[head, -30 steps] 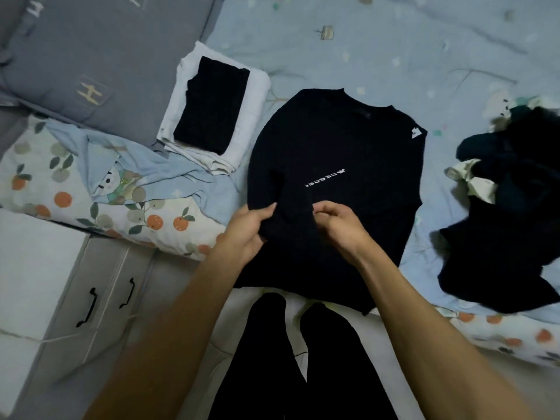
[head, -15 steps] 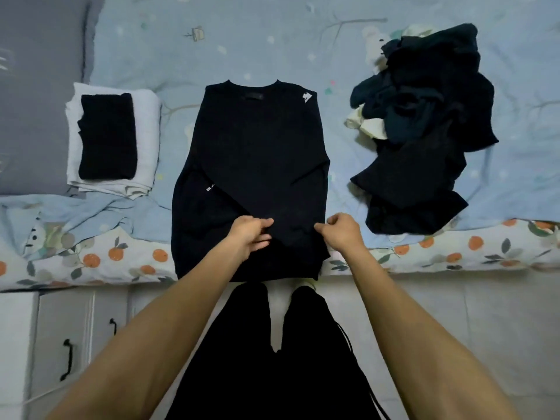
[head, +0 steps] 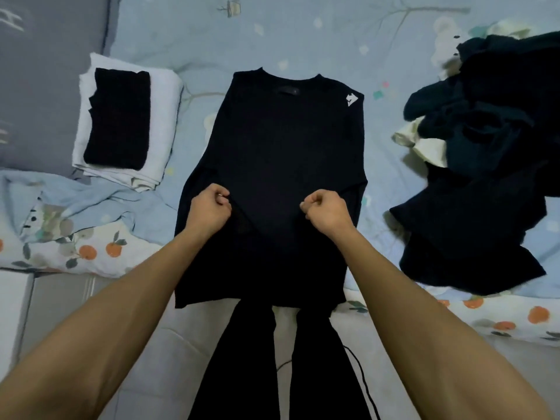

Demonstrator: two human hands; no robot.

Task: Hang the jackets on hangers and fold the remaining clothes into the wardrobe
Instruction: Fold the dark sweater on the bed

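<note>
Sweater (head: pixel 281 165) flat on bed (head: pixel 303 34), left hand (head: pixel 210 207) and right hand (head: pixel 325 212) fingers pinching its fabric

The black knitted sweater (head: pixel 281 177) looked matt and softly textured, with a small white printed mark near its right shoulder. The pale blue printed cotton bedsheet (head: pixel 303 34) was smooth and matt. The folded white cloth stack (head: pixel 163 116) at the left appeared soft and dull.

Bare forearms (head: pixel 121 328), no sleeves; black trousers (head: pixel 242 359).
</note>
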